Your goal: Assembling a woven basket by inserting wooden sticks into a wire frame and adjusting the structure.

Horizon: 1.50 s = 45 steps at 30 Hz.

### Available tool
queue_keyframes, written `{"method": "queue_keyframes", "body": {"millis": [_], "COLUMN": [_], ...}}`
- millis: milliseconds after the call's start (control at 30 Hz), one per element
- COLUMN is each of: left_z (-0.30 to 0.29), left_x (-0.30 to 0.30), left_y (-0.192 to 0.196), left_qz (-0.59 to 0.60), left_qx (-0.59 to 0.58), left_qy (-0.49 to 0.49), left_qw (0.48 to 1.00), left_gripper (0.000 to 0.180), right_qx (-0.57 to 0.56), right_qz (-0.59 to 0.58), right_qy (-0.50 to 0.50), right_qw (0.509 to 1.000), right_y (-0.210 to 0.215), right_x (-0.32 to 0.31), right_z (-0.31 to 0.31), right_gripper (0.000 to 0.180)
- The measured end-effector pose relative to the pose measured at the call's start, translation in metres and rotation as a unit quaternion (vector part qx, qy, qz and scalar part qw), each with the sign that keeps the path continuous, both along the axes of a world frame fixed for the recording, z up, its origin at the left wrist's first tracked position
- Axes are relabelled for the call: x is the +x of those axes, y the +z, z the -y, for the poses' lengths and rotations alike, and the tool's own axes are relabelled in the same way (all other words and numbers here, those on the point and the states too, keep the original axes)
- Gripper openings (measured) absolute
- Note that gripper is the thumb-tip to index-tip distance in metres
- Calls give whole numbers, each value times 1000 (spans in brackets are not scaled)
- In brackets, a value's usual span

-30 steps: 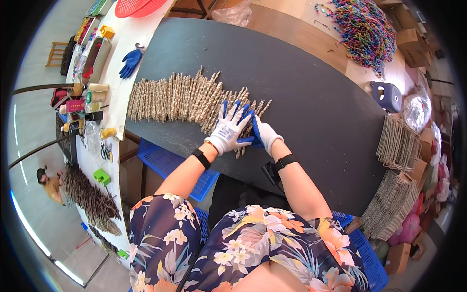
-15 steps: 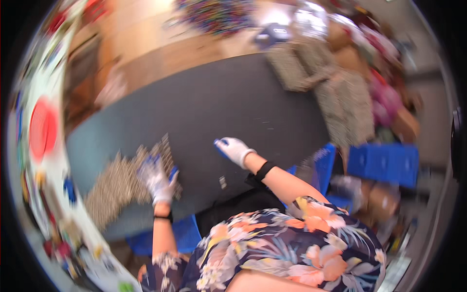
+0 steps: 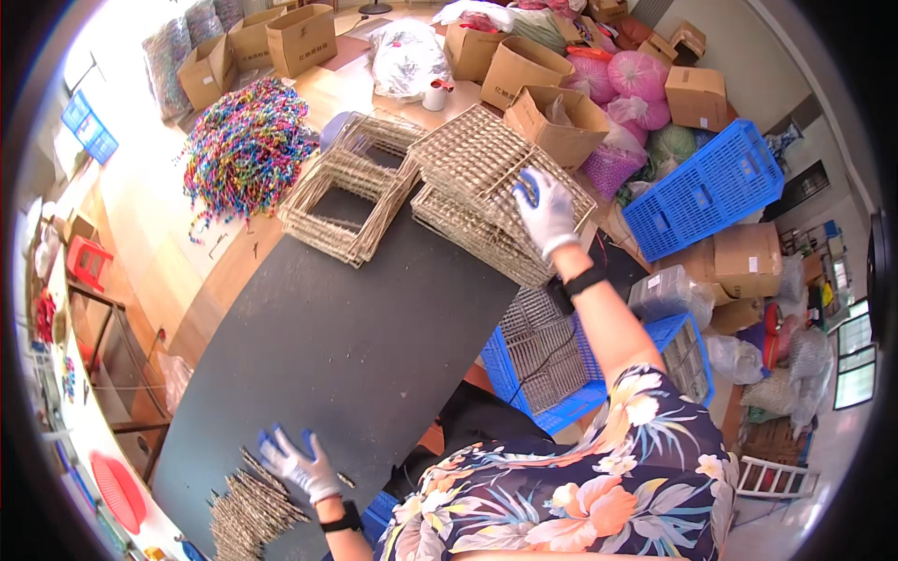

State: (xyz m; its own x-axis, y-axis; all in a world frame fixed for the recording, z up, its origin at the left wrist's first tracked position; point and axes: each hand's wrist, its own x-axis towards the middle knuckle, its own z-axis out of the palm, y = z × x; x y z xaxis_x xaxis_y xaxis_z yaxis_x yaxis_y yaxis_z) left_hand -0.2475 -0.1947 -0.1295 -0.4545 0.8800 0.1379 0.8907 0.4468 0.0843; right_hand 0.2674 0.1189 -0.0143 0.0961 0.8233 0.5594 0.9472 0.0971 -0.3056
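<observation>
Fingers of the left hand [image 3: 301,469] are spread apart, just beside the pile of rough sticks [image 3: 251,519] at the near left of the dark table [image 3: 337,327]; no stick seems gripped. Those of the right hand [image 3: 547,215] are bent over the stack of woven grids [image 3: 468,154] at the table's far right end, beside some square frames [image 3: 327,245]; whether they pinch a strand, I cannot tell. Getting a hold on the top grid looks like the step in hand; lifting one would call for fingertips hooked firmly through its gaps.
</observation>
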Motion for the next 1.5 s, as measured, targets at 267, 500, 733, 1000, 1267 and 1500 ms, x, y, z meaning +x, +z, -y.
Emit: {"method": "queue_keyframes", "body": {"millis": [267,500,733,1000,1267,1500], "left_z": [-225,-327,-332,-309,-237,-108], "left_x": [233,385,380,365,276,118], "left_y": [36,63,61,85,51,10], "left_qz": [816,908,941,944,874,707], "left_qx": [7,-91,-98,-108,-94,70], "left_qy": [-119,-3,-21,-25,-86,103], "left_qw": [565,409,323,311,469,696], "left_gripper": [49,59,54,49,34,79], "right_qx": [-370,-302,-247,-221,-101,-115], "right_qz": [-83,-52,-44,-120,14,147], "right_qy": [-33,-26,-70,18,199,403], "right_qw": [925,952,965,968,975,896], "right_y": [0,8,22,93,128,83], "right_x": [120,107,92,62,-31,-109], "right_z": [-109,-98,-87,-46,41,98], "right_gripper": [83,65,68,73,55,51]}}
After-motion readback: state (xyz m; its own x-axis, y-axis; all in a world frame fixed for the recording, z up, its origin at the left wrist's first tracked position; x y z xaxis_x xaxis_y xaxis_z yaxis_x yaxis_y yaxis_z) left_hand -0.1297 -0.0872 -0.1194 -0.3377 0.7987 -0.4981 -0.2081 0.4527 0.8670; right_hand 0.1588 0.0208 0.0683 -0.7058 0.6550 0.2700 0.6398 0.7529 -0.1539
